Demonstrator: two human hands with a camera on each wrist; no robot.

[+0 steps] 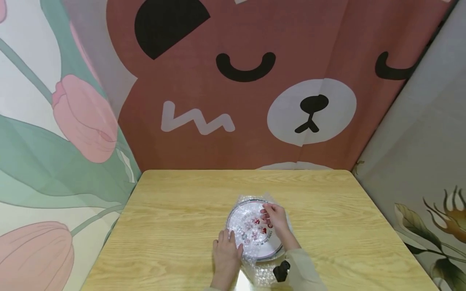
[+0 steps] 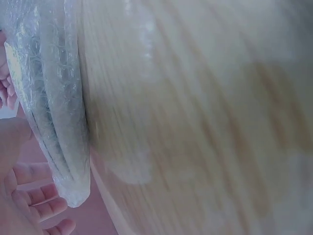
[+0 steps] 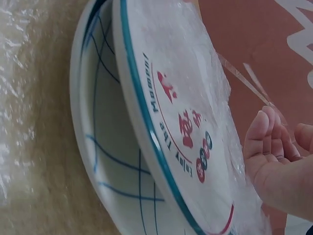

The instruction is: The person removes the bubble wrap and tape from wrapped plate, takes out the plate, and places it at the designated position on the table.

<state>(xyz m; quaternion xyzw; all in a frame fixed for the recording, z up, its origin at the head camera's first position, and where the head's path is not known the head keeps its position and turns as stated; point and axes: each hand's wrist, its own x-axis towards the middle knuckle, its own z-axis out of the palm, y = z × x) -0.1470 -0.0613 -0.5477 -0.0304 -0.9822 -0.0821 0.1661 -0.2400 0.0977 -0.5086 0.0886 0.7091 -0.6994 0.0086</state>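
Observation:
A stack of round white plates (image 1: pixel 268 241) lies on the table, partly covered by clear bubble wrap (image 1: pixel 263 275). The top plate (image 3: pixel 171 125) has a teal rim, red designs and lettering; below it shows a plate (image 3: pixel 115 161) with blue crossing lines. Over the stack, my right hand (image 1: pixel 276 219) pinches a thin clear strip (image 3: pixel 242 79) that looks like tape or film, lifted off the wrap. At the near left edge of the plates my left hand (image 1: pixel 226 254) rests with fingers extended, touching the wrapped side (image 2: pixel 58 98).
The wood-grain table (image 1: pixel 174 218) extends around the plates on every side. Behind it hangs a brown curtain (image 1: pixel 204 149) with a bear face; flowered cloths hang at left and right. A black device (image 1: pixel 281 270) sits at my right wrist.

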